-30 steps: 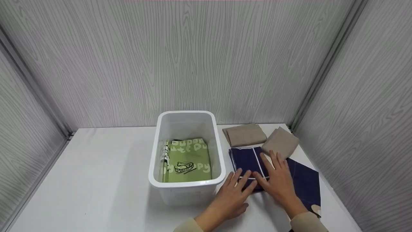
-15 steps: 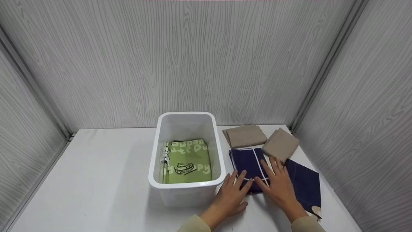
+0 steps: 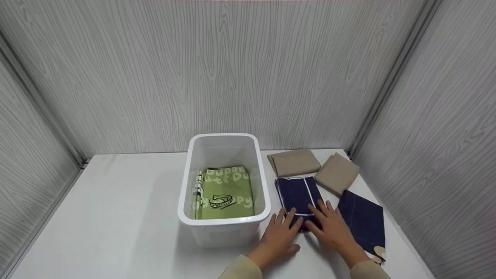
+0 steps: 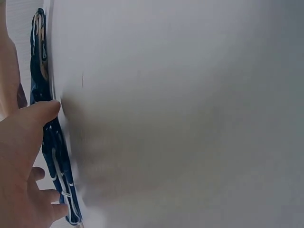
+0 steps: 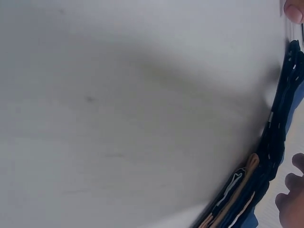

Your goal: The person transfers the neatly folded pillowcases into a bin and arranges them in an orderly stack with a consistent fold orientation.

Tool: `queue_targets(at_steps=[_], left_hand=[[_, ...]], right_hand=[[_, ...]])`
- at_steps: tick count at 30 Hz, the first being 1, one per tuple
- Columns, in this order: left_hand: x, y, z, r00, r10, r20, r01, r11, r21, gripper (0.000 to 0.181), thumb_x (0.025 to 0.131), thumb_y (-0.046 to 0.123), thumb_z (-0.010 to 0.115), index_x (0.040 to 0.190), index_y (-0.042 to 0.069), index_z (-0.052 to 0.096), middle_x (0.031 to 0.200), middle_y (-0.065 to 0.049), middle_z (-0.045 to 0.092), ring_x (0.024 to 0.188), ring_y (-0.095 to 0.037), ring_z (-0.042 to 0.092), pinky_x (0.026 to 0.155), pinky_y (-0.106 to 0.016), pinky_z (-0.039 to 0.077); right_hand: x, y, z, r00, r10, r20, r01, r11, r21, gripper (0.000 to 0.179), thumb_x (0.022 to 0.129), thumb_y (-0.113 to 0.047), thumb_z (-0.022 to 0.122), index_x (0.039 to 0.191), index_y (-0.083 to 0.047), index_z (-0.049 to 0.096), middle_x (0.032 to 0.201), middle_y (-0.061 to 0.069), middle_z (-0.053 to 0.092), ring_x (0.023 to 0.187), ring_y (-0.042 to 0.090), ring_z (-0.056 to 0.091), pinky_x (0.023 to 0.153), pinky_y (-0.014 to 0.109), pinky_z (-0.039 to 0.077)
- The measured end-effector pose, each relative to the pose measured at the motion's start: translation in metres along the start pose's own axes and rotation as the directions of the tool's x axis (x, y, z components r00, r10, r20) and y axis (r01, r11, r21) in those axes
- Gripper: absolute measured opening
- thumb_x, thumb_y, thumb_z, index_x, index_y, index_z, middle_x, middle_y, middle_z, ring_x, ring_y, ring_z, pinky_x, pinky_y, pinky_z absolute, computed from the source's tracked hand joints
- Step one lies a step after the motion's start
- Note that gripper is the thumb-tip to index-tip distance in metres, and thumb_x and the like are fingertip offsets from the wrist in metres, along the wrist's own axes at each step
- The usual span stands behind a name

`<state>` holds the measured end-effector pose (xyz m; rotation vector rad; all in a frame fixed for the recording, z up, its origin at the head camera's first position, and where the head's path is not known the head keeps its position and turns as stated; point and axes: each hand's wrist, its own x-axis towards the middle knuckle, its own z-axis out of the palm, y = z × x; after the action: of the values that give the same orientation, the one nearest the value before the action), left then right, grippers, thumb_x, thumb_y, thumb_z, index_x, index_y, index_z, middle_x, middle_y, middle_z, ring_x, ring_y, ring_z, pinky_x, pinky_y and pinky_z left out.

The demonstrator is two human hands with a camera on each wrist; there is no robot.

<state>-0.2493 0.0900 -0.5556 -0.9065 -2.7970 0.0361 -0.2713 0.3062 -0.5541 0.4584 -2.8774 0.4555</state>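
A folded navy cloth with white lines (image 3: 295,193) lies flat just right of the white bin. Over its near left corner my left hand (image 3: 277,237) spreads its fingers, the tips right at the cloth. My right hand (image 3: 334,229) rests its extended fingers on the near right part, covering that edge. In the left wrist view the layered edge of the navy cloth (image 4: 57,147) runs beside my left thumb. The right wrist view shows stacked navy folds (image 5: 280,114) with my right fingers (image 5: 292,204) beyond them.
The white bin (image 3: 224,222) contains a green printed cloth (image 3: 228,188) and other folded cloths standing along its left side. Two beige folded cloths (image 3: 296,162) lie at the back right. Another navy cloth (image 3: 364,221) with a pale print sits near the right table edge.
The right hand has slid down toward the cloth's near edge, uncovering more of its top. My left hand has shifted slightly nearer me. The cloth stays in place.
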Motion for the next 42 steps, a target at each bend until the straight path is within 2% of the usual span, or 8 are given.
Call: queue_targets(at_steps=[4,11,23,33,42], left_hand=[[-0.001,0.000,0.001,1.000,-0.009,0.025,0.009,1.000,-0.024,0.077,0.087,0.060,0.063,0.152,0.025,0.042,0.158,-0.006,0.038,0.142,-0.034,0.039,0.111,-0.047,0.039],[-0.002,-0.002,0.003,0.999,0.004,0.053,-0.004,1.000,-0.003,0.072,0.089,0.061,0.059,0.150,0.025,0.046,0.155,-0.005,0.042,0.141,-0.030,0.042,0.110,-0.045,0.040],[-0.007,-0.003,-0.002,0.997,-0.017,0.075,0.018,1.000,0.000,0.068,0.088,0.062,0.060,0.146,0.027,0.051,0.152,-0.003,0.047,0.139,-0.033,0.044,0.111,-0.046,0.039],[-0.021,-0.006,-0.008,0.998,-0.003,0.069,0.008,0.997,-0.074,0.066,0.089,0.058,0.061,0.144,0.023,0.054,0.150,-0.007,0.049,0.137,-0.039,0.044,0.111,-0.049,0.037],[-0.029,-0.008,-0.010,0.999,0.013,0.047,-0.008,0.996,-0.092,0.064,0.088,0.057,0.062,0.141,0.021,0.057,0.148,-0.008,0.051,0.136,-0.040,0.044,0.111,-0.050,0.038]], right_hand=[[0.000,-0.001,0.003,0.998,0.007,0.058,-0.007,1.000,0.007,0.059,0.099,-0.052,0.052,0.144,-0.014,0.054,0.152,0.023,0.043,0.144,0.048,0.028,0.113,0.068,0.022],[-0.002,-0.005,0.007,0.991,0.030,0.133,-0.033,0.999,0.022,0.059,0.100,-0.053,0.047,0.142,-0.012,0.057,0.150,0.022,0.045,0.145,0.049,0.027,0.114,0.068,0.020],[-0.007,-0.015,0.007,0.986,0.045,0.158,-0.054,0.997,0.055,0.058,0.100,-0.053,0.048,0.140,-0.012,0.059,0.148,0.022,0.048,0.142,0.049,0.031,0.114,0.064,0.025],[-0.014,-0.024,0.004,0.975,0.055,0.216,-0.073,0.994,0.078,0.060,0.099,-0.056,0.047,0.142,-0.015,0.058,0.151,0.021,0.045,0.144,0.048,0.029,0.112,0.065,0.028],[-0.020,-0.032,0.002,0.981,0.033,0.193,-0.050,0.995,0.083,0.057,0.099,-0.054,0.049,0.138,-0.014,0.061,0.148,0.020,0.049,0.141,0.047,0.035,0.109,0.064,0.034]])
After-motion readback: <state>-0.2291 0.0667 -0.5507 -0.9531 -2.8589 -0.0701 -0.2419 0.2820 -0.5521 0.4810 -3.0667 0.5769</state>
